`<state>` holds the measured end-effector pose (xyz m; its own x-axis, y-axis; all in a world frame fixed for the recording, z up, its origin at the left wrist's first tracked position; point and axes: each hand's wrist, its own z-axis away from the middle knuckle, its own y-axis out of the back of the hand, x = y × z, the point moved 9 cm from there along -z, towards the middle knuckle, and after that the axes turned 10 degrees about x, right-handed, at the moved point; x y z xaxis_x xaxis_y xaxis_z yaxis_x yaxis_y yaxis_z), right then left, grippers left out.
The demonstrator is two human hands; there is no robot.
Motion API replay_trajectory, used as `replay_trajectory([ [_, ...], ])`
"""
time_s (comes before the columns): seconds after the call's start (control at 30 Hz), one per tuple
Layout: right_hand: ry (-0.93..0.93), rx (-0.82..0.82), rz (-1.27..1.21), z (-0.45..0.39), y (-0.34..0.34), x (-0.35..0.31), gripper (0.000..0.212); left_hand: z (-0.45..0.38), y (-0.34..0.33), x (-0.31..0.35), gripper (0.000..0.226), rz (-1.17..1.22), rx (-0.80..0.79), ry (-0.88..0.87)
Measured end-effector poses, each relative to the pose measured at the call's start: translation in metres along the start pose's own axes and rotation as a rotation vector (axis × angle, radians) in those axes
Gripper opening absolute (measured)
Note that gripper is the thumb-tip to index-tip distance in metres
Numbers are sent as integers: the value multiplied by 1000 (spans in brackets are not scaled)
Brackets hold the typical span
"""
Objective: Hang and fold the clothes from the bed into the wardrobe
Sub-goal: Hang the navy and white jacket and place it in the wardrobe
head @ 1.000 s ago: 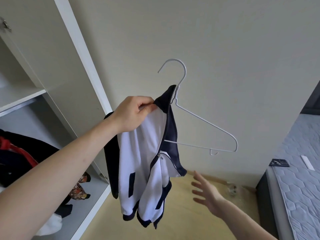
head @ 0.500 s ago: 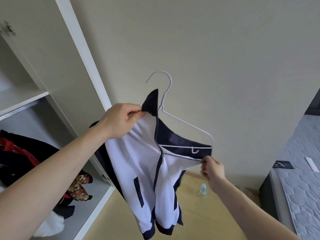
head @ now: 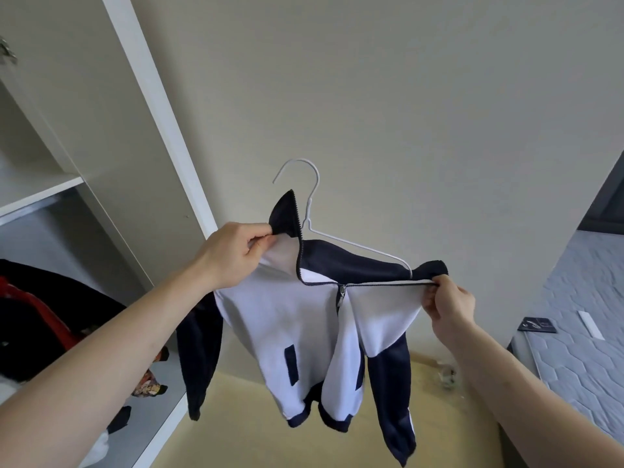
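Hanging mid-air in front of the cream wall [head: 405, 96]: white-and-navy zip jacket [head: 290, 325], partly on a white wire hanger [head: 312, 211]. Jacket body is white, with navy sleeves, navy collar, navy cuffs and hem band, and navy pocket welts on the front. Zipper is undone at the top, with the slider sitting near chest level below the hanger's neck. Hanger hook sticks up above the collar; its right shoulder wire runs over the navy fabric, and its left arm is hidden inside the garment. Both sleeves dangle below the hanger, clear of the yellowish floor [head: 236, 444].

Left hand [head: 233, 255]: fingers curled, thumb and forefinger pinching the left collar edge beside the hanger's neck.

Right hand [head: 450, 307]: fingers curled, pinching the right front zipper edge at the hanger's right tip and pulling it out taut and level.

Left of the jacket: open white wardrobe [head: 162, 130], with a shelf and dark and red clothes [head: 30, 298] piled in the lower compartment. Right of the jacket: grey quilted mattress [head: 580, 349], with a dark card [head: 537, 324] and a white strip [head: 591, 329] on it.
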<state>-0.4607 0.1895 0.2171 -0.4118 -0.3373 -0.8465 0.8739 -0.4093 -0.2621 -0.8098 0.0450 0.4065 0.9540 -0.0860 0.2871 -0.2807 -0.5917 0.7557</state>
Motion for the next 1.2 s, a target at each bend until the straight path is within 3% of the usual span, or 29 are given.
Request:
replay_trajectory([
  [0.13, 38, -27, -43, -2, -4, -13, 33, 2, -10, 1, 34, 91, -66, 45],
  [0.33, -8, -25, 35, -9, 6, 3, 26, 2, 6, 5, 35, 246, 130, 89],
  [0.67, 61, -171, 8, 11, -11, -33, 28, 21, -37, -4, 37, -122, -95, -39],
  [0.8, 285, -411, 142, 66, -65, -65, 28, 25, -58, 4, 35, -162, -102, 42],
  [0.9, 445, -744, 366, 122, -113, -67, 20, 21, -63, 9, 35, 17, -52, 190],
  [0.97, 548, -872, 587, 140, -126, -60, 17, 19, -58, 10, 35, 124, 20, 256],
  [1.07, 628, -846, 745, 129, -119, -54, 37, 20, -45, 12, 37, 234, 118, 273],
  [1.2, 646, -803, 615, 106, -89, -48, 64, 24, -33, 16, 37, 322, 171, 280],
])
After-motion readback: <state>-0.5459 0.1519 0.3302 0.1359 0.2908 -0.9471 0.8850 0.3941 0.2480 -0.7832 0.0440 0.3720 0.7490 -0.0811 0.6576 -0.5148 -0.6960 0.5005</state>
